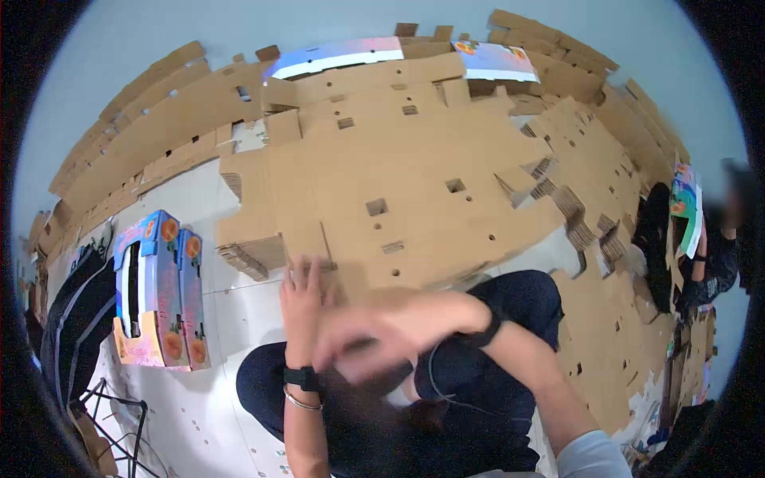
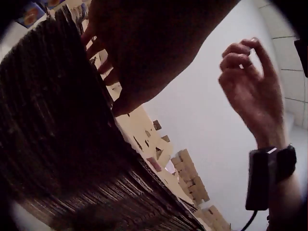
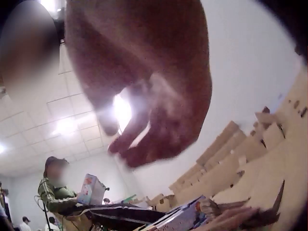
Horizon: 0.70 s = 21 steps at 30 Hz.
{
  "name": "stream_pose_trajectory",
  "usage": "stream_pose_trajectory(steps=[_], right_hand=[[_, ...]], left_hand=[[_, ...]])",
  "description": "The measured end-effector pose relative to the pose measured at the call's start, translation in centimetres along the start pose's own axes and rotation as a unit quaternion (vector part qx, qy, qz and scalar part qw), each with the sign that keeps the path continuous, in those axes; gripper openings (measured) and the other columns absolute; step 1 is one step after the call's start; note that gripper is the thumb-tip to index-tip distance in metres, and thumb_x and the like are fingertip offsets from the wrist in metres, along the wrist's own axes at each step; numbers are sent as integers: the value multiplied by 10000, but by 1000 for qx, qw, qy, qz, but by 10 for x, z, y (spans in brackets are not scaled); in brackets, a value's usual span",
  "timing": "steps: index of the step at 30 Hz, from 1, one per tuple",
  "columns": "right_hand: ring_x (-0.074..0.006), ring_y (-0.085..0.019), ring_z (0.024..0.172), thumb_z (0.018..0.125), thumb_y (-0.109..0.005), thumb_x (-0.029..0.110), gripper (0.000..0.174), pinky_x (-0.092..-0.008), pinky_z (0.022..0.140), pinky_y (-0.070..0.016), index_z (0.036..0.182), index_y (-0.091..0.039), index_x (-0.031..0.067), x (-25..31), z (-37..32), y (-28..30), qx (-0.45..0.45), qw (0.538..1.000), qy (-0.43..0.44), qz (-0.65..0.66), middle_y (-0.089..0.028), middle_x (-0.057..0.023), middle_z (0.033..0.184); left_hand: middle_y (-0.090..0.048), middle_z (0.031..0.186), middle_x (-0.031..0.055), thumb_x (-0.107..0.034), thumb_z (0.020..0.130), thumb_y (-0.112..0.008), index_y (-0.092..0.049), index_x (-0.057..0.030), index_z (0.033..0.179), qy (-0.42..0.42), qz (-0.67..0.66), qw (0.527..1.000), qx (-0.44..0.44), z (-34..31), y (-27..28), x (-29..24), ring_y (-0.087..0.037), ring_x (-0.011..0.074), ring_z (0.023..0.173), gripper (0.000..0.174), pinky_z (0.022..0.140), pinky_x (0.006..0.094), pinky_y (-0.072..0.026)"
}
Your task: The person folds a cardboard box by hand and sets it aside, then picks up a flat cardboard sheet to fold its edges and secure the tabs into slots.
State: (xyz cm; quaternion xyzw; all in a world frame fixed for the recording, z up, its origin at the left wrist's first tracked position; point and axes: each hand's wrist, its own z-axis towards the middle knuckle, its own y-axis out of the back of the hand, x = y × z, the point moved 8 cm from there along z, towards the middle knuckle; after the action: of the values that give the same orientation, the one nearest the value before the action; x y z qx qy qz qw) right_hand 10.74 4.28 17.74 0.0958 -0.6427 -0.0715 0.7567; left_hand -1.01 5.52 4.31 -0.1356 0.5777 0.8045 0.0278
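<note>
A large stack of flat brown cardboard sheets [image 1: 319, 171] with punched holes lies in front of the seated person. On its near left edge rests the left hand [image 1: 301, 291], fingers stretched forward. In the left wrist view the dark layered side of the cardboard stack [image 2: 53, 120] fills the left, with the left hand [image 2: 144, 53] laid along its top edge. The right hand [image 1: 382, 327], blurred, hovers over the lap and crosses in front of the left wrist. Loosely curled fingers with nothing between them show on the right hand [image 3: 154, 101] in its own wrist view.
Colourful printed fruit boxes [image 1: 163, 295] stand on the white tiled floor at left, beside a dark-trousered leg [image 1: 76, 319]. More cardboard [image 1: 171, 107] leans along the wall. At right another person [image 1: 721, 263] holds a printed box [image 1: 687, 203]. A cable [image 1: 454, 394] hangs over the lap.
</note>
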Motion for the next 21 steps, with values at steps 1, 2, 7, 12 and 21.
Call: stream_pose_trajectory(steps=[1, 2, 7, 12, 21], right_hand=[[-148, -563, 935, 864, -596, 214, 267, -291, 827, -446, 1051, -575, 24, -16, 19, 26, -74, 995, -57, -22, -598, -99, 988], [-110, -556, 951, 872, -597, 217, 230, -278, 840, -443, 1005, -594, 30, -34, 28, 49, -149, 981, -114, -41, -609, -77, 993], [-72, -452, 628, 903, -571, 267, 308, -240, 586, -390, 687, -532, 51, -199, -44, 104, -629, 731, -61, 255, -496, 52, 697], [-47, -255, 494, 916, -544, 303, 472, -239, 491, -230, 529, -343, 125, -128, -36, 93, -551, 813, -52, 181, -297, 85, 535], [-49, -194, 473, 930, -516, 275, 523, -267, 455, -150, 503, -244, 143, -181, -74, 85, -588, 795, -119, 88, -231, 85, 505]], left_hand=[[-355, 1394, 176, -282, 788, -615, -416, -80, 1319, -15, -58, 998, -31, -3, 19, -7, -364, 444, 1220, 602, 996, 484, -314], [-335, 1400, 197, -278, 794, -608, -372, -22, 1333, 39, -63, 995, 61, -4, -20, 14, -354, 425, 1235, 641, 1005, 472, -308], [-246, 1437, 233, -245, 819, -588, -264, 50, 1364, 109, 10, 993, 43, 11, 11, -7, -350, 367, 1262, 699, 1039, 436, -285], [-251, 1442, 214, -259, 839, -548, -282, 27, 1368, 139, 39, 987, 76, 15, 3, -1, -283, 373, 1306, 658, 1057, 488, -245], [-270, 1436, 211, -246, 821, -527, -338, 20, 1350, 128, 42, 989, 62, 10, 9, -1, -213, 348, 1352, 621, 1071, 505, -212]])
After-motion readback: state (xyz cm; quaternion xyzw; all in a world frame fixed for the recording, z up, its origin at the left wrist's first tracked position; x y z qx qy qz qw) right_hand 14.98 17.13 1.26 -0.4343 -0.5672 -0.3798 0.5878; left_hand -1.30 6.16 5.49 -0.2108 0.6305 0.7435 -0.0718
